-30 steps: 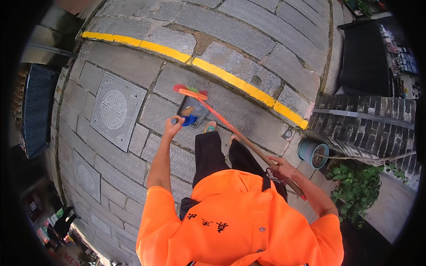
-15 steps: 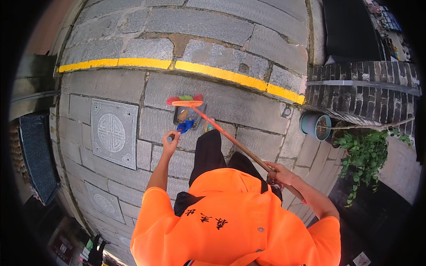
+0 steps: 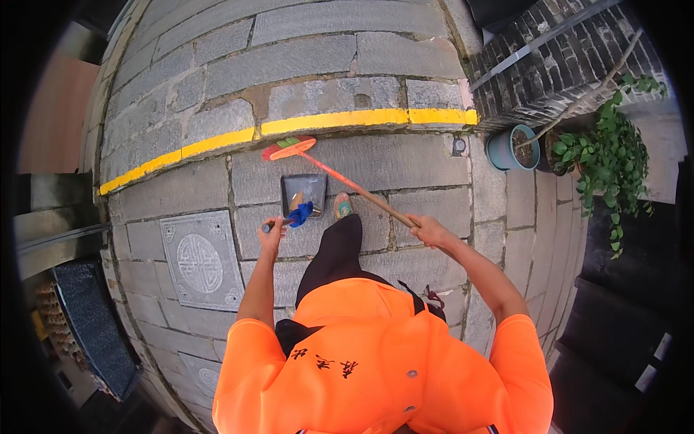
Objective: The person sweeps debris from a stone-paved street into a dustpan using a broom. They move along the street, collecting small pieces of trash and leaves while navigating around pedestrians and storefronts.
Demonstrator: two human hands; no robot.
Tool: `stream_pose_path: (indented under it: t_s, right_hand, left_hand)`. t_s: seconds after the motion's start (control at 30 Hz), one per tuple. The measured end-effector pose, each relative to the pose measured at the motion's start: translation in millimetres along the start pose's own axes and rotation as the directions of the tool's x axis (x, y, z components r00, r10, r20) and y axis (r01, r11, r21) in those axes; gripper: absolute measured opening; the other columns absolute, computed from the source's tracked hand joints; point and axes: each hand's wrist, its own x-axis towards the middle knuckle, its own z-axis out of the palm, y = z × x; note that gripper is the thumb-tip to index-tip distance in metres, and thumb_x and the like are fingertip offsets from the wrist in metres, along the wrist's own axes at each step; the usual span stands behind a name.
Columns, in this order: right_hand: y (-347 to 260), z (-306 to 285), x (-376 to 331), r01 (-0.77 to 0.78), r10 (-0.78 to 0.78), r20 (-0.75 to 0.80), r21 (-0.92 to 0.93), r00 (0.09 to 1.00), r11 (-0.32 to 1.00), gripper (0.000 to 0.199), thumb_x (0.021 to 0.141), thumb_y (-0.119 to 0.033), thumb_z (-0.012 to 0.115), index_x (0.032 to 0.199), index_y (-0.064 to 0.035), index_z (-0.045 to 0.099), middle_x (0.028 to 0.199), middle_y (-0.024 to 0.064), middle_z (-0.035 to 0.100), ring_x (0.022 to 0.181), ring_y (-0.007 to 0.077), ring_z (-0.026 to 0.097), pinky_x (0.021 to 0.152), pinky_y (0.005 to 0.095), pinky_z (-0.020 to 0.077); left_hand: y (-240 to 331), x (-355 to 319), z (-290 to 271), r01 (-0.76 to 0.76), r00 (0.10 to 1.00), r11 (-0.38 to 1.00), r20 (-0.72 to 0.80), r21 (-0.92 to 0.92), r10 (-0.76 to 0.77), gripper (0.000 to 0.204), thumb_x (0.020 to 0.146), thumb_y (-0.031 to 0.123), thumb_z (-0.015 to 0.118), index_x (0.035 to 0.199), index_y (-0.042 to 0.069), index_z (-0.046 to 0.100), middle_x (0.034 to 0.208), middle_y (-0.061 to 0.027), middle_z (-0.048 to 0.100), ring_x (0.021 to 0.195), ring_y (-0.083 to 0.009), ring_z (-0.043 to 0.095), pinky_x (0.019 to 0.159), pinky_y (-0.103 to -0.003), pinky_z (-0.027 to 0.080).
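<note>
My right hand is closed round the shaft of a long-handled broom. The broom reaches forward and left; its orange head with red and green bristles lies at the foot of a yellow-edged step. My left hand grips the handle of a dark grey dustpan, which rests on the paving between me and the broom head. A blue piece of cloth or plastic is wrapped about the dustpan's handle. Something tan lies in the pan, too small to make out. Broom head and pan stand apart.
The stone step with its yellow edge crosses ahead. A teal plant pot and a leafy plant stand at the right by a brick wall. A carved square slab is set in the paving to the left.
The broom head has moved up and left, off the dustpan toward the step, and tilted. My right hand has moved forward with the shaft. My view has turned and my foot now shows beside the pan.
</note>
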Motion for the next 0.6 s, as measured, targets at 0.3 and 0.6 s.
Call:
stream_pose_path:
  t_s: [0.3, 0.6]
  right_hand:
    - [175, 97, -156, -0.070, 0.084, -0.368, 0.052, 0.926, 0.996, 0.047, 0.081, -0.010, 0.052, 0.126, -0.0102, 0.042, 0.064, 0.0122, 0.055, 0.041, 0.0179, 0.050, 0.035, 0.0330, 0.0409]
    - [177, 166, -219, -0.086, 0.419, -0.348, 0.674, 0.839, 0.733, 0.050, 0.082, -0.009, 0.049, 0.130, -0.0116, 0.039, 0.057, 0.0044, 0.047, 0.038, 0.0115, 0.043, 0.029, 0.0279, 0.0345]
  left_hand:
    - [-9, -34, 2, -0.171, 0.974, 0.984, 0.157, 0.044, 0.162, 0.023, 0.078, 0.024, 0.066, 0.074, 0.003, 0.058, 0.064, -0.0063, 0.059, 0.053, -0.0126, 0.057, 0.046, -0.025, 0.045]
    - [43, -40, -7, -0.287, 0.902, 0.936, 0.385, 0.202, 0.193, 0.021, 0.077, 0.022, 0.067, 0.076, 0.002, 0.059, 0.065, -0.0062, 0.060, 0.055, -0.0125, 0.057, 0.047, -0.025, 0.046]
